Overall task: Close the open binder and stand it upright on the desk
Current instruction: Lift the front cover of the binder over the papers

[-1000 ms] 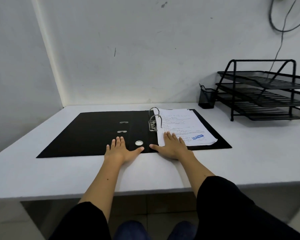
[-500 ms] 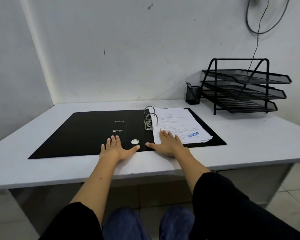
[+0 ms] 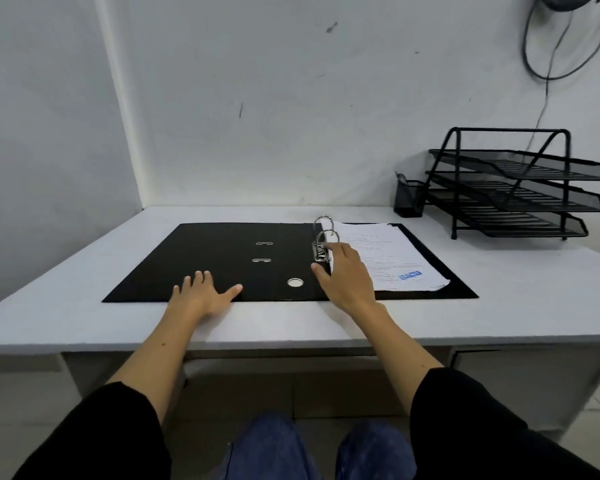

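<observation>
A black lever-arch binder lies open and flat on the white desk. A stack of printed white sheets rests on its right half, threaded on the metal rings. My left hand lies flat, fingers spread, on the near edge of the left cover. My right hand is raised over the sheets' left edge, its fingertips at the metal lever mechanism; it holds nothing that I can make out.
A black three-tier mesh letter tray stands at the back right of the desk, with a black mesh pen cup to its left. White walls close the back and left. A cable hangs on the wall.
My right hand has lifted off the near edge of the sheets and moved forward to the ring mechanism. My left hand stays flat on the cover. The view has pulled back.
</observation>
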